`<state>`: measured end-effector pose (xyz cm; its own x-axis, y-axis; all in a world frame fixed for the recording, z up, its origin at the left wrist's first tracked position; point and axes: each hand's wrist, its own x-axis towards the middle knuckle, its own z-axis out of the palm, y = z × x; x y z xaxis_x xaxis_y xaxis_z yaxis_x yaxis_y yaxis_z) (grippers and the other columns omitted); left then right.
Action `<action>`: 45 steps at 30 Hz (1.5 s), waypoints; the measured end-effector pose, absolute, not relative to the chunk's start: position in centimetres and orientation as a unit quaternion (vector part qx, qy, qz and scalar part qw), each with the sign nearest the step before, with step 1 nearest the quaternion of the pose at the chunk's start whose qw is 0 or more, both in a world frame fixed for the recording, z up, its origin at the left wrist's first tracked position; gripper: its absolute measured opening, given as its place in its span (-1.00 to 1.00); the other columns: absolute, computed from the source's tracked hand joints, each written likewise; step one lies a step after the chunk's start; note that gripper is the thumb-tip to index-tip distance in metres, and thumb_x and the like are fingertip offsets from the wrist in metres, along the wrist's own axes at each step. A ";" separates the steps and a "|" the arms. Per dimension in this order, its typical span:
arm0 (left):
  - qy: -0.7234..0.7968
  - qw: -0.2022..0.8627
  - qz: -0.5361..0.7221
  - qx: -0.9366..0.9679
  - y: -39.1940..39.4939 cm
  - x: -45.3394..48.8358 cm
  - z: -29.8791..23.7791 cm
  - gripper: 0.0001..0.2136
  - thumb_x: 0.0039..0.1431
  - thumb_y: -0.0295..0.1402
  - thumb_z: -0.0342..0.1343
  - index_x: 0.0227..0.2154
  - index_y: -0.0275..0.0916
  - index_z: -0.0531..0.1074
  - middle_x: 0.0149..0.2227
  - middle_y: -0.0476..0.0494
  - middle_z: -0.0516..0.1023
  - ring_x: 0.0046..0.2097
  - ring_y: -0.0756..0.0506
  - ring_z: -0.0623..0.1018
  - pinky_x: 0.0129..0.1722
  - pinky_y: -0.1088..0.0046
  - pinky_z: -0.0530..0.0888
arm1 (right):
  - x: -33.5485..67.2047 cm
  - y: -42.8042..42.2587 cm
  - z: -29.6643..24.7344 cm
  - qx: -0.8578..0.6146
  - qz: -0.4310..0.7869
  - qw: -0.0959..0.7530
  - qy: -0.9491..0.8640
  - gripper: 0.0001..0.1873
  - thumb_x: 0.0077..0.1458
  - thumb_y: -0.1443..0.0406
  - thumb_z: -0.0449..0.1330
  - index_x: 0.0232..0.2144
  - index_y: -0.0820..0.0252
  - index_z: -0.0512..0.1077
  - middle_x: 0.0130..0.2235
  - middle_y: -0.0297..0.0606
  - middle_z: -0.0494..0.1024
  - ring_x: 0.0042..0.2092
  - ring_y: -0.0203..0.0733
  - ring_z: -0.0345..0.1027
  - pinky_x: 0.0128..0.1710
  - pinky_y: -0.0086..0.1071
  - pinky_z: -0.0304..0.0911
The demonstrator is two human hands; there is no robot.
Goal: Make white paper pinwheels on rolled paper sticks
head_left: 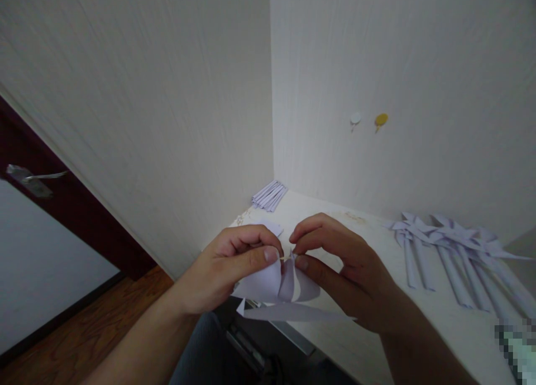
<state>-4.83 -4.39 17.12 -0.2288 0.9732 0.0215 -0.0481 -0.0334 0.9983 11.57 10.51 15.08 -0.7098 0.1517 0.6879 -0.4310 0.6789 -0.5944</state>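
Observation:
In front of me, over the near edge of the white table (322,332), a white paper pinwheel (262,284) with curled blades is held between both hands. My left hand (230,267) is closed, its thumb and forefinger pinching near the pinwheel's centre. A short, thin pale stick (286,258) shows between the two sets of fingertips; how far it goes into the paper is hidden. My right hand (349,267) pinches folded paper at the centre with thumb and forefinger, the other fingers curled above. One long blade (297,312) hangs below the hands.
Several paper pinwheels on rolled paper sticks (452,245) lie along the table's right side. A bundle of rolled paper sticks (270,196) sits in the back corner, with thin pale bits (354,217) by the wall. Two hooks (381,119) are on the wall. A door handle (36,178) is at left.

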 end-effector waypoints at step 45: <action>0.533 0.450 0.582 0.417 -4.3 -4.8 17.0 -0.69 0.10 -0.13 0.35 -0.45 -0.31 0.52 -0.48 -0.06 0.51 -0.50 0.04 0.38 -0.51 0.55 0.27 | 11.5 10.3 15.0 0.085 0.398 0.372 -0.834 -0.90 0.29 0.43 0.21 -0.20 0.16 0.49 -0.14 -0.21 0.52 -0.09 -0.17 0.41 -0.10 -0.25 0.34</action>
